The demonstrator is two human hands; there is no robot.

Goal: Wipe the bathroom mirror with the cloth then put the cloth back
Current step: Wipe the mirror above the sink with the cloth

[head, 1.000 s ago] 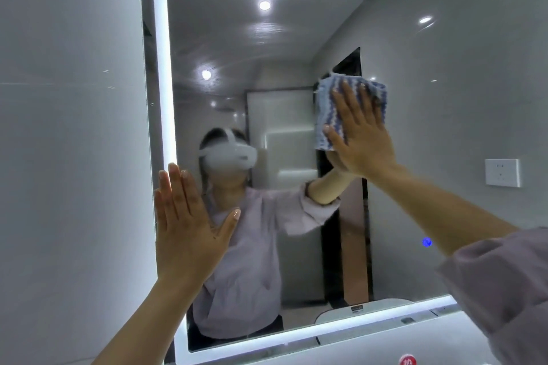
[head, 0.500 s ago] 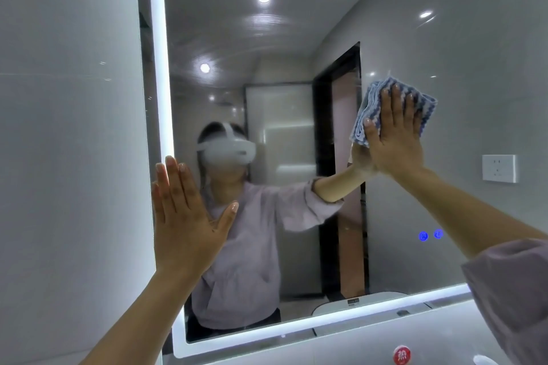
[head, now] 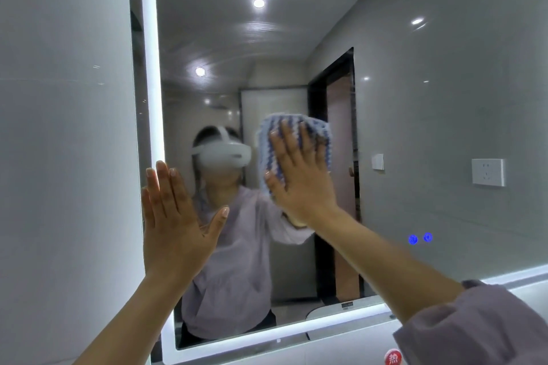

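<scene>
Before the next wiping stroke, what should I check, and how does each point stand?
1. cloth pressed to the mirror under the right hand: ok.
2. left hand open, holding nothing, at the mirror's lit left edge: ok.
3. blue touch buttons apart from the cloth: ok.
4. Streaks on the glass: cannot tell.
5. The cloth's return spot in view: not ok.

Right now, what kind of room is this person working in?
Most likely a bathroom: a large wall mirror with a lit edge strip and blue touch buttons, a glossy grey wall beside it, and what looks like a frosted shower door in the reflection.
</scene>
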